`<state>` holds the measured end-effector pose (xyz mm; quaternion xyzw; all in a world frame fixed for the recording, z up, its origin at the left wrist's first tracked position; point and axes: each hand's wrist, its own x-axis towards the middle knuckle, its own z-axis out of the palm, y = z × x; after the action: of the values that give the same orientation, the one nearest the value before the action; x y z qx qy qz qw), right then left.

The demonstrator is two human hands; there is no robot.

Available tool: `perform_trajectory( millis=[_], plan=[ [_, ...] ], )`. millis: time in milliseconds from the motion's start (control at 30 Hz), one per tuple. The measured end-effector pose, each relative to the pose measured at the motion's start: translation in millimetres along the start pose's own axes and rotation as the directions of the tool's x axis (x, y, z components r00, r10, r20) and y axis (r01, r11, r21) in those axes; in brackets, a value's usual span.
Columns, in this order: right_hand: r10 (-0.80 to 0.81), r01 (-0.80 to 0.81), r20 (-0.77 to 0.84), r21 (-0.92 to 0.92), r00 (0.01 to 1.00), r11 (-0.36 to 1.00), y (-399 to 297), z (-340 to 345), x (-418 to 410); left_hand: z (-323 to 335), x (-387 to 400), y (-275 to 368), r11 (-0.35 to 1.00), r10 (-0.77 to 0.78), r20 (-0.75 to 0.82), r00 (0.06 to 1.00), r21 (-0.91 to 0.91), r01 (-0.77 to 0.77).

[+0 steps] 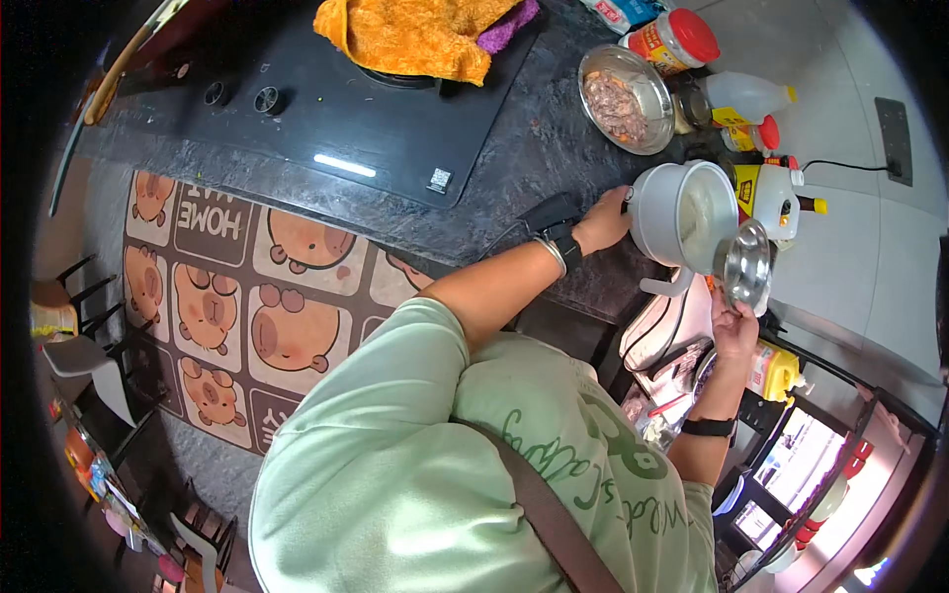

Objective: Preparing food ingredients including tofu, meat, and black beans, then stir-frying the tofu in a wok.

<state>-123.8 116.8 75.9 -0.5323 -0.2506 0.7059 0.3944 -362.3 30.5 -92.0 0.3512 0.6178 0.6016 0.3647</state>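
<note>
My left hand [602, 222] is at the near side of a white pot [656, 215], with its fingers partly hidden against it. The pot appears tilted, its mouth towards the wall, and something pale shows inside. A white handle [667, 285] sticks out from its lower side. In my right hand [734, 326] is a small shiny metal bowl [747, 259], held close to the pot's rim. Whether the two touch, I cannot tell. Behind the pot stands a steel bowl [667, 126] of raw minced meat [615, 107] with orange bits.
Along the wall stand a red-lidded jar [671, 41], a plastic bottle [749, 96] and a white jug [775, 200]. An orange towel [415, 37] covers part of the black cooktop [371, 126]. A cord runs to the wall socket [895, 141]. A rack [867, 408] stands at right.
</note>
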Motion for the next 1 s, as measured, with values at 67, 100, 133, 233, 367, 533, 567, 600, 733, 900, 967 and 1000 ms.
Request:
perform_trajectory(
  millis=[67,100,133,233,367,533,567,600,733,900,967,1000],
  plan=[
    [0.044,-0.044,-0.004,0.011,0.999,0.999,0.6,2.7,8.8,3.3,6.7,-0.1,0.996,-0.088,-0.003,0.996,-0.027,0.088],
    [0.091,-0.091,0.019,0.021,0.996,0.996,-0.1,9.3,10.9,13.9,19.7,-23.4,0.988,-0.121,-0.027,0.992,-0.104,0.117],
    [0.062,-0.059,-0.024,0.081,0.998,0.995,-5.0,-6.8,12.3,4.8,17.2,13.4,0.999,0.006,0.035,0.999,0.035,-0.007],
    [0.011,-0.008,0.023,-0.139,1.000,0.990,-5.7,-34.6,40.0,27.3,48.0,-49.3,0.991,-0.028,0.082,0.996,-0.127,0.038],
    [0.048,-0.050,-0.082,-0.030,0.996,0.998,8.9,20.4,14.2,-5.1,23.7,7.6,0.976,-0.113,0.114,0.987,-0.174,0.131],
    [-0.086,0.087,0.087,-0.006,0.993,0.996,7.9,25.4,16.2,-6.6,9.2,-2.5,0.950,-0.225,0.150,0.963,-0.187,0.251],
    [-0.092,0.091,0.082,0.015,0.992,0.996,9.5,27.4,16.6,-7.0,5.1,-4.7,0.929,-0.238,0.162,0.958,-0.249,0.273],
    [-0.077,0.072,0.079,0.061,0.994,0.996,8.8,25.0,17.1,-5.1,2.2,0.5,0.920,-0.253,0.159,0.954,-0.265,0.288],
    [-0.095,0.082,0.073,0.170,0.993,0.982,16.8,10.5,14.2,-6.2,-2.0,7.8,0.895,-0.302,0.163,0.939,-0.292,0.338],
    [-0.093,0.068,0.060,0.332,0.994,0.941,31.8,-39.2,5.0,-6.2,0.9,1.1,0.898,-0.319,0.139,0.937,-0.272,0.346],
    [-0.094,0.110,-0.064,0.310,0.993,0.944,35.3,-62.6,-6.7,-6.1,3.2,-0.6,0.904,-0.312,0.138,0.940,-0.260,0.339],
    [-0.095,0.110,-0.063,0.314,0.994,0.943,37.4,-74.4,-12.8,-5.6,3.7,-0.8,0.912,-0.302,0.129,0.945,-0.250,0.326]
  ],
)
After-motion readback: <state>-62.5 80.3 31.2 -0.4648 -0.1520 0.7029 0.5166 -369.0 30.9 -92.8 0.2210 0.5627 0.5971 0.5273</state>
